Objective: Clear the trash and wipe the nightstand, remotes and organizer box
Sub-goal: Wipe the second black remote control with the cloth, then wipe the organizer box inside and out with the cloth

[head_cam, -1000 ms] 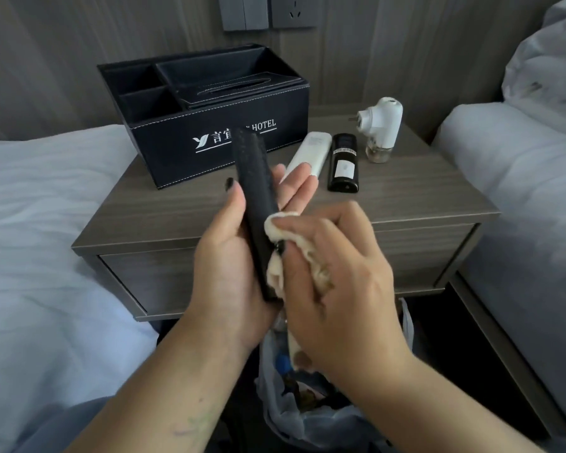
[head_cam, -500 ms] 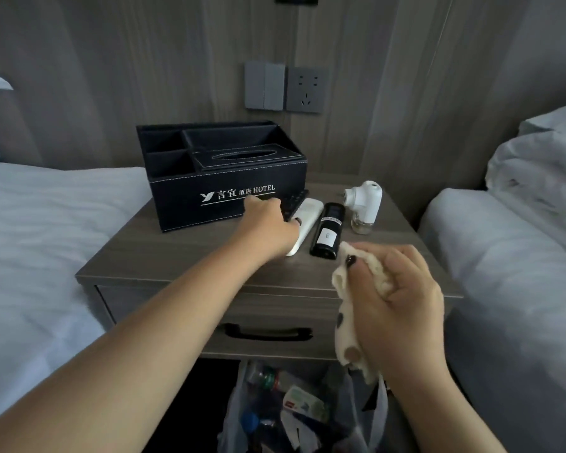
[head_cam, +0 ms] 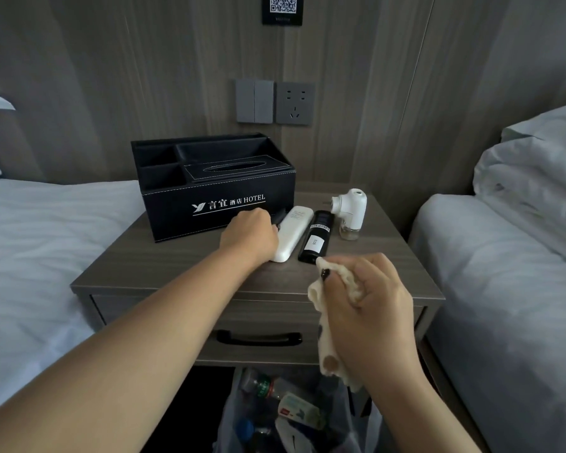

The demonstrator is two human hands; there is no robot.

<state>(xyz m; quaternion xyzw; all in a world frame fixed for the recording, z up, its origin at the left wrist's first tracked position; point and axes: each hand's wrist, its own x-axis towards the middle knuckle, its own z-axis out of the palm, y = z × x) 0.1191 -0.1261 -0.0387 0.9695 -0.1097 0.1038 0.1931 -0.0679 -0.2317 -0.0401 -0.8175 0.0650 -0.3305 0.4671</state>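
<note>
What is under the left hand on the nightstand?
A black remote shows only at its far end past the left hand, beside the white remote. The rest is covered.

Grey wood-grain panels (head_cam: pixel 144 67) cover the wall. On it sit a grey double switch (head_cam: pixel 254 101) and, just beside it, a grey socket (head_cam: pixel 294 103), with a black-framed QR code sign (head_cam: pixel 282 8) higher up. White-sheeted beds stand at the left (head_cam: pixel 40 243) and right (head_cam: pixel 504 289); a folded white duvet (head_cam: pixel 536 178) lies on the right one.
</note>
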